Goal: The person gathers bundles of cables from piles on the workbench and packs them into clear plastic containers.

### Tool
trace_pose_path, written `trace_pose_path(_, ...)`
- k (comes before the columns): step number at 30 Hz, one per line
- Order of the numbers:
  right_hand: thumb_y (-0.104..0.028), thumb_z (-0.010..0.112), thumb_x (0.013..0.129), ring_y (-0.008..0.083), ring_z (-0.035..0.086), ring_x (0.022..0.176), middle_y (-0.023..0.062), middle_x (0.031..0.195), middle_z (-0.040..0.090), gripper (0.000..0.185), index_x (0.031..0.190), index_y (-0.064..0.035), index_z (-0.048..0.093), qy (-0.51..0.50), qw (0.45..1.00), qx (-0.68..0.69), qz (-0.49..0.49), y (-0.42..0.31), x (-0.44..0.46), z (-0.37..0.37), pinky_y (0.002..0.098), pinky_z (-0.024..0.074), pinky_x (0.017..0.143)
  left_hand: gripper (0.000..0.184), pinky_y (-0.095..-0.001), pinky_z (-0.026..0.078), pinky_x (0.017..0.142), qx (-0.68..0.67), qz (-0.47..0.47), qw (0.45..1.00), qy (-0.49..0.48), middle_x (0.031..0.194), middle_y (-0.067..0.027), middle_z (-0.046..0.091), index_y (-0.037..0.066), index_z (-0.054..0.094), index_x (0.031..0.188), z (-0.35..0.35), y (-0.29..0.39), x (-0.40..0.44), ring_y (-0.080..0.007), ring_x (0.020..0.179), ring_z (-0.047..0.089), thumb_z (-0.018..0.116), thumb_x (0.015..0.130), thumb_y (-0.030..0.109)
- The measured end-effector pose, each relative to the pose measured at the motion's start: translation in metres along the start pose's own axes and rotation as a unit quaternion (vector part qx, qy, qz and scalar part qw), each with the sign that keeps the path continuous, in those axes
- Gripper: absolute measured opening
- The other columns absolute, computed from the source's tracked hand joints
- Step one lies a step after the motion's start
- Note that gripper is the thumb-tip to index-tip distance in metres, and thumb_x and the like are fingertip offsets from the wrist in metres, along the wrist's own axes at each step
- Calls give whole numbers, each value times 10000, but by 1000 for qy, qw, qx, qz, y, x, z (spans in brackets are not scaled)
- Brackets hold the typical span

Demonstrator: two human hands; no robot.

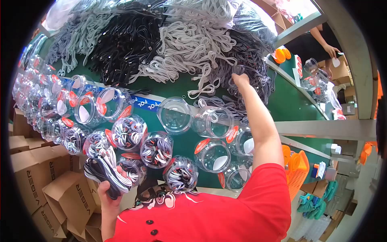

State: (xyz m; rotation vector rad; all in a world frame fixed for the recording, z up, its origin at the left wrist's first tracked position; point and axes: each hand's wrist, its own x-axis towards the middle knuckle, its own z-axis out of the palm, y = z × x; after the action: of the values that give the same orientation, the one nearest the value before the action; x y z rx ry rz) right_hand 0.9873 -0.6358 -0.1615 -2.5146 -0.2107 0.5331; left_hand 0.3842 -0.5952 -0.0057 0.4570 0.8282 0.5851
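My left hand (108, 192) is low on the left, its fingers wrapped around a bundle of charging cables (105, 173) in black, white and grey. My right hand (241, 80) reaches forward to a heap of dark grey cables (258, 56), fingers closed on a grey cable (238, 70) at the near side of the heap. Left of it lie a heap of white cables (185, 48) and one of black cables (125, 38). Clear plastic jars (158, 150) packed with mixed cables stand close to my left hand. Below my right forearm are several open jars (213, 156) without cables.
More clear jars (42, 86) crowd the table's left side. Cardboard boxes (38, 173) stack below it. An orange basket (297, 171) sits right of my arm. A metal frame post (322, 128) crosses the right; beyond it, another person's hand (332, 51) holds a white piece.
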Motion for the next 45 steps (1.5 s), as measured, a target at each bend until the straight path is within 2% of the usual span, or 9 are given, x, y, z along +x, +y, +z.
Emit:
trace_pose_path(8,-133,796,630,301,629,860,194,984,646,421,940,100,633,-63,997,14,32,-10,15,43,394,485,774,691,-421,458,894,-7,19,1000,7,1108,-108,516,37,388,1280,3,-6,-6,-241,986,528,655,695,287)
trace_pose_path(11,-20,741,647,258,613,633,146,792,643,205,821,49,656,-147,982,81,83,9,30,18,407,497,580,688,-426,455,909,-1,20,999,26,1119,-106,517,31,387,1281,3,-6,-9,-240,995,538,653,705,299)
trace_pose_path(18,9,619,737,252,654,828,163,999,644,316,1045,56,564,-341,903,261,-17,-47,-129,-96,344,560,638,698,-365,428,881,62,12,993,-101,1056,-78,515,4,440,1184,-1,-3,14,-227,993,526,636,683,448)
trace_pose_path(22,25,612,701,276,591,1069,193,1178,581,474,1162,88,520,-438,833,319,-115,-81,-261,-93,341,475,908,886,-465,452,932,-68,-44,969,-235,1083,-107,521,104,298,1371,30,6,36,-283,1015,560,721,596,171)
trace_pose_path(27,7,613,743,102,564,863,39,990,589,468,1190,-26,478,-513,790,282,-182,-87,-436,-23,269,470,737,730,-437,502,871,-40,-67,961,-264,1091,-164,589,29,431,1273,34,10,17,-307,983,607,741,612,58)
trace_pose_path(32,-56,541,808,196,381,1180,142,1252,390,755,1422,-6,103,-520,766,324,-197,-73,-512,20,331,310,994,772,-463,447,966,53,-98,971,-211,1218,-173,546,2,411,1308,-27,23,-21,-329,1096,560,678,586,50)
trace_pose_path(36,-258,523,875,433,2,1388,264,1487,101,631,1393,-22,248,-273,792,235,-493,-73,-521,55,555,8,1075,709,-398,459,937,-55,-146,968,-197,1166,-101,570,36,463,1265,-50,26,-45,-254,1071,572,709,602,-23)
trace_pose_path(43,-415,503,875,449,113,1366,289,1449,188,665,1342,16,310,-196,793,22,-576,-81,-542,79,613,74,1052,729,-340,418,947,250,-26,953,-169,1211,-55,524,43,432,1301,-84,35,-60,-179,1117,498,766,653,50)
trace_pose_path(45,-412,517,867,445,172,1353,303,1432,215,676,1331,35,314,-237,794,20,-560,-78,-544,91,600,121,1055,713,-352,422,950,159,-49,975,-149,1205,-71,532,40,416,1313,-87,30,-60,-197,1112,513,723,669,56)
